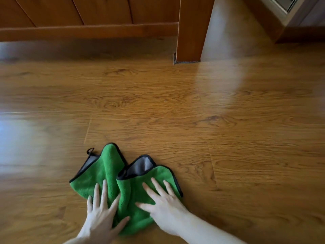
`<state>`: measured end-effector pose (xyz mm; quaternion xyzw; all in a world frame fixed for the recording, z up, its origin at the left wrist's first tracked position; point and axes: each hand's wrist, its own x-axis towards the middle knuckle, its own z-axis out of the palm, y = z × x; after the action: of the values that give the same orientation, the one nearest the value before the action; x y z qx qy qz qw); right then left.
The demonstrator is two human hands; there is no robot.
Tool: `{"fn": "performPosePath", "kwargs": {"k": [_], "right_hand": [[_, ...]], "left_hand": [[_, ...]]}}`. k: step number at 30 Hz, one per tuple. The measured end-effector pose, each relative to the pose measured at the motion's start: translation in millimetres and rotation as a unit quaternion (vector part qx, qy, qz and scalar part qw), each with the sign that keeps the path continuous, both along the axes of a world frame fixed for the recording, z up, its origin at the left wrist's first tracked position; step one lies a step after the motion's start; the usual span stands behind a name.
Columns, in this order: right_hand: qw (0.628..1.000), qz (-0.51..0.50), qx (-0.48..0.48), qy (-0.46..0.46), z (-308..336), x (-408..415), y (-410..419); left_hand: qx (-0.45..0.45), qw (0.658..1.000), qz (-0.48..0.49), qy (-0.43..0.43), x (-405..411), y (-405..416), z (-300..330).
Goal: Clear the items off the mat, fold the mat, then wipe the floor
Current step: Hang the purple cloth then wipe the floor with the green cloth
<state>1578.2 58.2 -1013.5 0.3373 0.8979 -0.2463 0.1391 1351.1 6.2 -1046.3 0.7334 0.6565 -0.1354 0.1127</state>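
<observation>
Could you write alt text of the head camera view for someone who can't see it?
Two hands, the left hand and right hand, press flat with spread fingers on a crumpled green cloth lying on a glossy wooden floor. A wooden furniture leg stands beyond.

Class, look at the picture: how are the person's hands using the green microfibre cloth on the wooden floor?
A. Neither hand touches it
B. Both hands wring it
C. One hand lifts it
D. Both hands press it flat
D: the left hand and right hand lie with straight, spread fingers on the green microfibre cloth, holding it against the wooden floor.
</observation>
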Motion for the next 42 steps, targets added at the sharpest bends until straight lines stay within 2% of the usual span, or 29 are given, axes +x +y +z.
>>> {"fn": "performPosePath", "kwargs": {"k": [2,5,11,13,14,24,31,35,42], "right_hand": [[1.0,0.016,0.017,-0.002,-2,27,-12],[0.996,-0.001,0.05,-0.068,-9,67,-24],[0.987,-0.097,0.105,-0.074,-8,123,-12],[0.979,-0.156,0.091,-0.092,-6,128,3],[0.974,-0.186,0.093,-0.09,-4,127,11],[0.945,-0.316,0.061,-0.061,-10,95,74],[0.945,-0.317,0.032,-0.075,-6,86,119],[0.952,-0.3,-0.011,-0.063,-5,85,149],[0.958,-0.281,0.004,-0.05,-4,67,206]], "left_hand": [[0.01,1.0,-0.023,-0.011,16,-8,-4],[0.035,0.996,-0.073,-0.039,49,-4,-9],[-0.026,0.992,-0.113,-0.05,124,46,3],[-0.089,0.99,-0.095,-0.06,138,73,11],[-0.092,0.99,-0.093,-0.053,143,86,15],[-0.069,0.994,-0.076,0.024,140,182,19],[-0.08,0.996,-0.015,0.03,136,217,22],[-0.099,0.994,-0.014,0.035,128,238,26],[-0.114,0.991,-0.022,0.063,115,278,26]]}}
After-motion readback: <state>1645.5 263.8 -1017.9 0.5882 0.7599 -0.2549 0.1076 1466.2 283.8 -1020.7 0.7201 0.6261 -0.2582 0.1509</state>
